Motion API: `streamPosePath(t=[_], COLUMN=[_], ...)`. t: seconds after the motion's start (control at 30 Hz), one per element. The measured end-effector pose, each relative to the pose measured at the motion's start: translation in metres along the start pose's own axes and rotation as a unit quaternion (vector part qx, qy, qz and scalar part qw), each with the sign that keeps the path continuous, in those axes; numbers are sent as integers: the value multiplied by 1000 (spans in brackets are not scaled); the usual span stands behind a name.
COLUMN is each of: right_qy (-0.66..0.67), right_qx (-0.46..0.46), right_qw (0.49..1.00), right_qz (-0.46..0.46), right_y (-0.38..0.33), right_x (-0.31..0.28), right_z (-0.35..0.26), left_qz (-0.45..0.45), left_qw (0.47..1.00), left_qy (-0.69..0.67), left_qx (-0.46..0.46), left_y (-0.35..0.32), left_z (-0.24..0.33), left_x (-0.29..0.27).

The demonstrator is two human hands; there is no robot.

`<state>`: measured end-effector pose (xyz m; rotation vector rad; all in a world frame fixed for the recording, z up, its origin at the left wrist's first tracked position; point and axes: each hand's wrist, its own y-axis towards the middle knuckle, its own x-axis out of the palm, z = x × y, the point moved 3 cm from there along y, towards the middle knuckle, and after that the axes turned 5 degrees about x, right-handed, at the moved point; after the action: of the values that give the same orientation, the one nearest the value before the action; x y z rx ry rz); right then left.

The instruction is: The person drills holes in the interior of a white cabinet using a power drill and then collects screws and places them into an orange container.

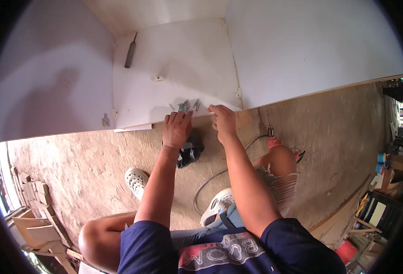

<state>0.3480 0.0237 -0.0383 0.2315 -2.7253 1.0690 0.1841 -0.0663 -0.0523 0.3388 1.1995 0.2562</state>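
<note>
Fasteners [186, 105] near cabinet [187, 50] front edge, likely light, are best pinched mid-length; left hand [176, 131], right hand [224, 122] half-curled, holds unclear.

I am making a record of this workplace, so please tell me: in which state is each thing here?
White cabinet: open.
Small fasteners: loose, clustered.
Left hand: fingers bent, at the fasteners; grip unclear.
Right hand: fingertips close together; grip unclear.
Slim hand tool: lying in the cabinet.
Red power tool: bit fitted; running or not, unclear.
Cable: slack.
Black bag: crumpled.
</note>
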Motion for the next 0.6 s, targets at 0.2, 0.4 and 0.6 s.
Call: streamPosePath(t=[0.2, 0.4, 0.6], right_qy=[-38, 40, 23], right_qx=[-45, 4, -6], right_qw=[998, 996, 996], right_qz=[-10, -77, -84], right_y=[-17, -26, -40], right_x=[-12, 14, 1], right_z=[-24, -18, -36], left_qz=[-30, -58, -17], left_qw=[998, 997, 996], left_qy=[55, 55, 42], left_qx=[26, 9, 73], left_y=[5, -5, 2], left_z=[-1, -18, -5], left_x=[13, 8, 7])
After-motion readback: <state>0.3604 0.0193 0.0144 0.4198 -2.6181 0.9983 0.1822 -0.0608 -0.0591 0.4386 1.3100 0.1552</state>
